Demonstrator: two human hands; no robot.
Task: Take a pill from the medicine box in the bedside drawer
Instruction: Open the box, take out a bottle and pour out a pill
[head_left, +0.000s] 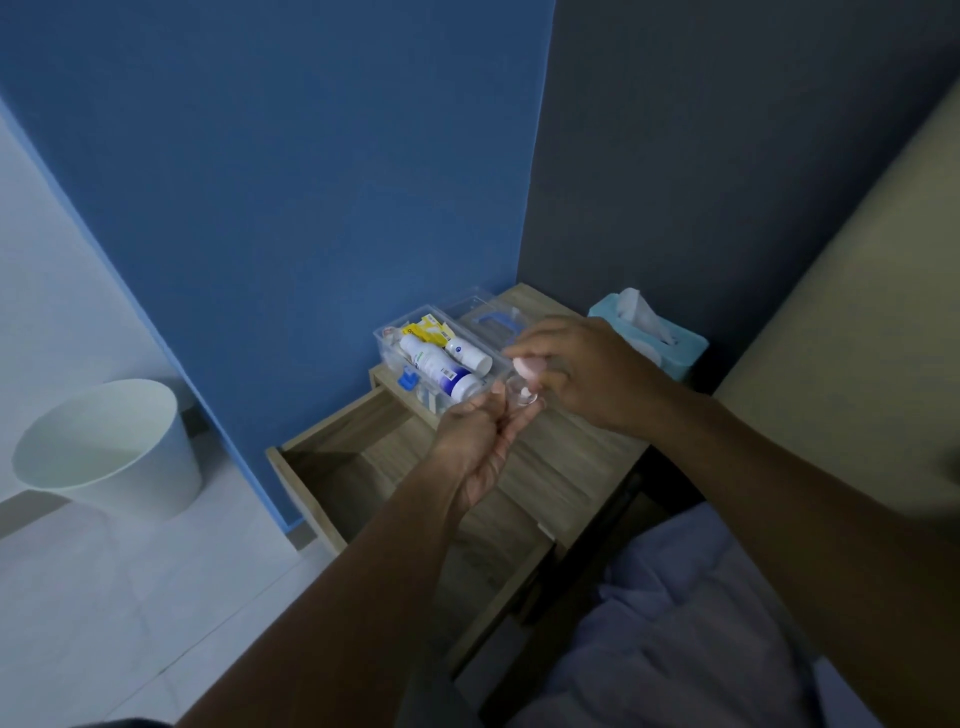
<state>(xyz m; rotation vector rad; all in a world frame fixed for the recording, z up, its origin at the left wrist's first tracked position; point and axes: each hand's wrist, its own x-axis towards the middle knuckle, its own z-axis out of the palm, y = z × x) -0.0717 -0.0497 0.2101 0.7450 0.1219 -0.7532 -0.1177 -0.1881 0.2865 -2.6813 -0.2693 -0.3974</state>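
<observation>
A clear plastic medicine box (388, 347) stands open on the wooden bedside table (582, 447), holding white bottles (441, 366) and a yellow packet. Its clear lid with a blue handle (493, 318) lies just behind it. My left hand (480, 441) is held palm-up over the table, fingers cupped. My right hand (582, 369) hovers right above it, gripping a small clear pill bottle (522, 392) with a pale pink cap (530, 366), tilted toward my left palm. Whether a pill lies in the palm is too small to tell.
The bedside drawer (332, 467) is pulled out toward the left, below the box. A light blue tissue box (660, 338) sits at the table's back right. A white waste bin (109, 447) stands on the floor at left. Bedding (701, 623) lies at lower right.
</observation>
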